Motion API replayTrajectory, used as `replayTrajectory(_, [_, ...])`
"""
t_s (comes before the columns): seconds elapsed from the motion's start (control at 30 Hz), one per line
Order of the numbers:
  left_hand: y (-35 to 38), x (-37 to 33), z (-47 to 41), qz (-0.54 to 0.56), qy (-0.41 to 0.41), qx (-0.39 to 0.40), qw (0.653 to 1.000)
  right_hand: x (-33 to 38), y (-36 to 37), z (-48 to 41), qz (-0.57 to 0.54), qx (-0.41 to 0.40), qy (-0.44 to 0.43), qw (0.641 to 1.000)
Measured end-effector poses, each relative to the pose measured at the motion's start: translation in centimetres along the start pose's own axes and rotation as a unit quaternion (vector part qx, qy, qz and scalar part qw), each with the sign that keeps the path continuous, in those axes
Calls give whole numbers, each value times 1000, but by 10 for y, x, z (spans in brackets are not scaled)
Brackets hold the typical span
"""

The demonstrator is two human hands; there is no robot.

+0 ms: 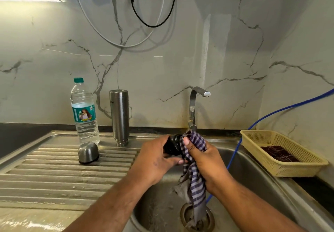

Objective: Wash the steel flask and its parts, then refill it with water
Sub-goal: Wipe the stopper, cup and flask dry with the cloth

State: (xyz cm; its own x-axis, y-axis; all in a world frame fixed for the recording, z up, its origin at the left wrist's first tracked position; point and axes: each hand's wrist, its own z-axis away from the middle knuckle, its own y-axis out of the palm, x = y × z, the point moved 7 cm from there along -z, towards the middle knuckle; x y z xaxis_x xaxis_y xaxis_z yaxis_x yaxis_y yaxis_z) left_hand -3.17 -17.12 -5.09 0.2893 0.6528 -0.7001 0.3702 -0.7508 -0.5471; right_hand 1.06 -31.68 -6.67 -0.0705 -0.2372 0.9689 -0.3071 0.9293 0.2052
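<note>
The steel flask body (119, 117) stands upside down on the drainboard near the wall. Its steel cap cup (88, 152) sits mouth down on the ridges to the left. Over the sink basin, my left hand (153, 161) grips the black inner stopper (172, 146). My right hand (204, 161) holds a blue and white striped cloth (194, 174) wrapped against the stopper, thumb pressing on top. The cloth's tail hangs down to the drain.
A plastic water bottle (85, 112) stands left of the flask. The tap (194, 105) rises behind my hands, with no water running. A yellow basket (282, 152) with a dark cloth sits at the right. A blue hose (235, 152) drops into the sink (253, 168).
</note>
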Motion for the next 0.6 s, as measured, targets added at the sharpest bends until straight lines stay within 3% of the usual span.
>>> replayTrajectory(0.1, [-7, 7, -2, -34, -19, -19, 999, 1, 0, 0, 2, 5, 14, 1000])
replayTrajectory(0.3, [-16, 18, -3, -57, -49, 51, 996, 0, -6, -1, 88, -16, 12, 996])
replayTrajectory(0.43, [-49, 31, -7, -88, -86, -11, 992, -2, -11, -2, 140, -21, 5, 990])
replayTrajectory(0.6, [-106, 77, -8, -51, -199, -103, 973, 1, -12, -4, 169, -15, -4, 986])
